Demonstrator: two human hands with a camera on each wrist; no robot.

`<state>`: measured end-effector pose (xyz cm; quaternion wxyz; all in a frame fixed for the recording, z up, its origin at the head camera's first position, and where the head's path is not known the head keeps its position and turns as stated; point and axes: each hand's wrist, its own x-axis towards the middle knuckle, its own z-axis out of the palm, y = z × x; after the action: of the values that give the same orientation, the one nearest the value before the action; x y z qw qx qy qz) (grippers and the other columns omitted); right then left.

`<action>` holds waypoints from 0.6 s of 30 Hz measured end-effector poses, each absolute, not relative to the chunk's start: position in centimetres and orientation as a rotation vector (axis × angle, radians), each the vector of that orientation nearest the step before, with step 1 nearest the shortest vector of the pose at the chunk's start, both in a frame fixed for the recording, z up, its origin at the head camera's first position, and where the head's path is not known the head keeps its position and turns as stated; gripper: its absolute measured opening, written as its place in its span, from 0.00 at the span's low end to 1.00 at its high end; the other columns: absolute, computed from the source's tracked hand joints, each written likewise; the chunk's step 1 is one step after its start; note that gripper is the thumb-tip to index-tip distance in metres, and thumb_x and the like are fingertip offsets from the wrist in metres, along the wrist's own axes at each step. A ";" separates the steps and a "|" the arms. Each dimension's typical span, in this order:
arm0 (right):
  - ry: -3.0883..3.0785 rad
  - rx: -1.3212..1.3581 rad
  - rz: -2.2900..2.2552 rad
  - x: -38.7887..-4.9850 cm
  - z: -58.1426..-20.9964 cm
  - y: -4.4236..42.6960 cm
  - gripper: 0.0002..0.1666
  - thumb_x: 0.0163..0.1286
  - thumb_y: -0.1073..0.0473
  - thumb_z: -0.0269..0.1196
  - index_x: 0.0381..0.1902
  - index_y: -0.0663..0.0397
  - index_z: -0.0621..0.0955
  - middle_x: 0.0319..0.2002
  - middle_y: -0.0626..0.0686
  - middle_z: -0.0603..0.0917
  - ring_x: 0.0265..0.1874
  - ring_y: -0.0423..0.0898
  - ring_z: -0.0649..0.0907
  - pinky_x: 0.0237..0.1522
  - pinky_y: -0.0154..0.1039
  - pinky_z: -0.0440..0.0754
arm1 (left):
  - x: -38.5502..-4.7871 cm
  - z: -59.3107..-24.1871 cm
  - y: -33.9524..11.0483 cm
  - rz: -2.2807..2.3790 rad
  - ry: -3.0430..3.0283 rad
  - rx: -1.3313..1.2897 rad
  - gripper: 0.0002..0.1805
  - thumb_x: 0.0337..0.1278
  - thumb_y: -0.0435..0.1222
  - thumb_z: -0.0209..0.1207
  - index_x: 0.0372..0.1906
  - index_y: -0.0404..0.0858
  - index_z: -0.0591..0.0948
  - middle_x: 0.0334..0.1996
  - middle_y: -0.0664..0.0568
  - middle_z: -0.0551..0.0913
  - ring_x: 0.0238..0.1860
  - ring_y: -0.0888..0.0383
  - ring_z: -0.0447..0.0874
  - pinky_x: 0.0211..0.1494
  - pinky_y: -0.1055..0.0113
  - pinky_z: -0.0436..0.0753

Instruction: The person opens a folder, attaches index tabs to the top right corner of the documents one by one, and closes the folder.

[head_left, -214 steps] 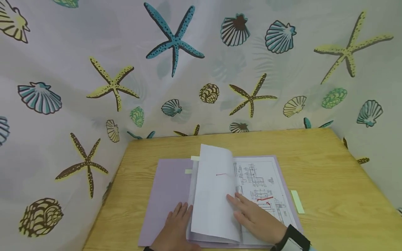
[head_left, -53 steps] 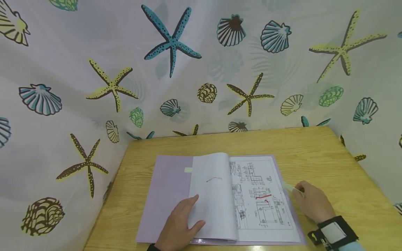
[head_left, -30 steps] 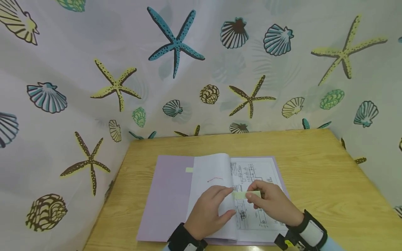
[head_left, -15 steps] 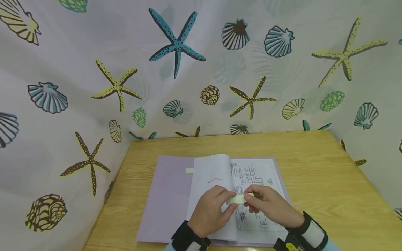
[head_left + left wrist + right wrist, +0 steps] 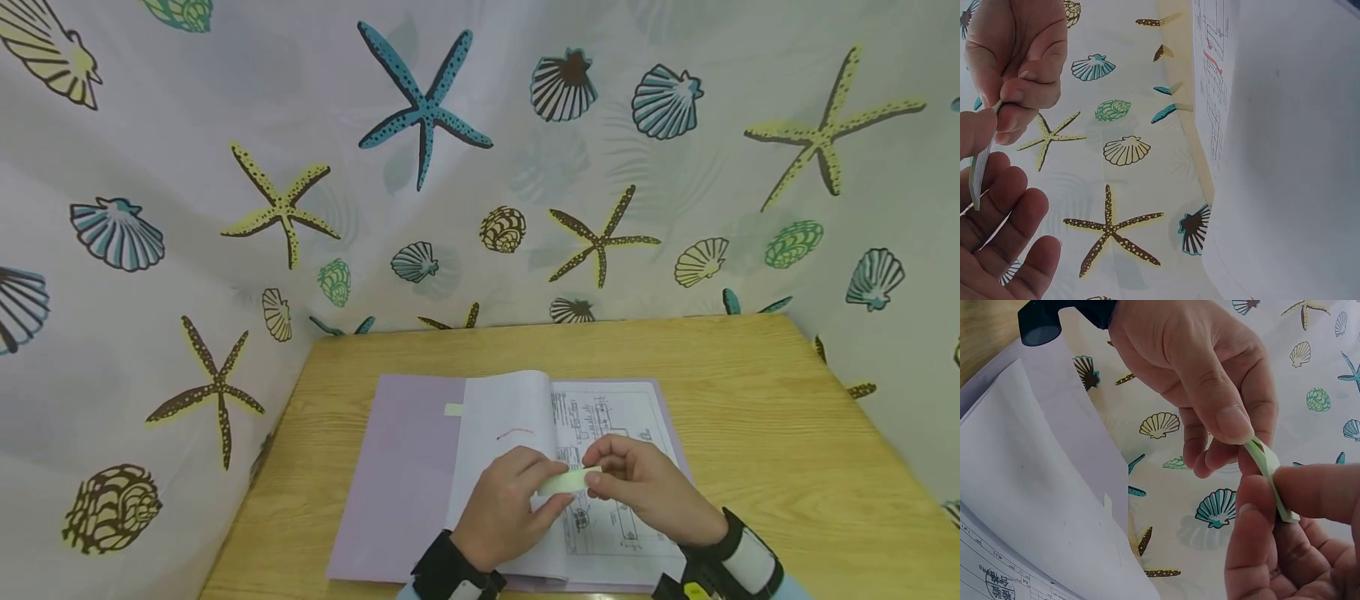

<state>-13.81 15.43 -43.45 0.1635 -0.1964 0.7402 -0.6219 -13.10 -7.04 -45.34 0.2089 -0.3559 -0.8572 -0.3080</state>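
Main change: pale green sticky-note pad (image 5: 567, 482) is off the table (image 5: 780, 433), where it lay right of the lilac folder (image 5: 408, 475). Right hand (image 5: 654, 492) picked it up and carried it left; left hand (image 5: 506, 510) has left the paper to join in.

Pad now in the air, above the spread folder, just right of the fold. Both hands grip it. Left thumb and index finger pinch it toward its left end; right thumb and index finger pinch its right end. About a second ago the left fingers were only near it.

Right wrist view: a small gap at the right hand's end of the pad, paper slightly bowed. Left wrist view: layered edge, so more than one leaf. My reading: a leaf being worked loose, separation incomplete. Two-handed hold suits that; risk would be several leaves lifting together.

Folder: blank-backed page (image 5: 506, 408), thin red stroke (image 5: 515, 432) on it, now lies over to the left, curved at the fold; it stood raised seven seconds ago. Drawing sheet (image 5: 600, 537) thus fully uncovered to the right, though the hands block part of it from the head view. Its red marks (image 5: 1213, 59) show from the left wrist.

One pale green tab (image 5: 453, 409) juts from that page's left side over the lilac cover; a second, farther one, seen earlier, no longer shows.
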 end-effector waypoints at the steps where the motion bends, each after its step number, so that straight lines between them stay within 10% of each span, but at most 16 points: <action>1: 2.114 -0.561 -1.773 -13.8 -43.4 15.4 0.15 0.70 0.59 0.60 0.45 0.68 0.74 0.36 0.66 0.81 0.34 0.47 0.83 0.38 0.39 0.82 | -13.1 -45.3 -7.0 -0.860 -2.385 -0.989 0.13 0.54 0.43 0.68 0.44 0.44 0.85 0.34 0.61 0.78 0.35 0.67 0.74 0.38 0.78 0.73; 18: 2.243 -0.506 -1.726 -13.6 -43.7 14.6 0.15 0.65 0.56 0.66 0.42 0.61 0.76 0.34 0.56 0.81 0.27 0.41 0.77 0.27 0.33 0.75 | -13.2 -45.4 -6.7 -0.862 -2.378 -1.039 0.14 0.54 0.46 0.67 0.42 0.44 0.84 0.34 0.61 0.80 0.35 0.67 0.75 0.40 0.78 0.73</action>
<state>-13.59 14.62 -43.70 0.1329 -0.1743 0.7733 -0.5950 -13.17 -6.65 -45.45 0.2025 -0.3720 -0.8517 -0.3087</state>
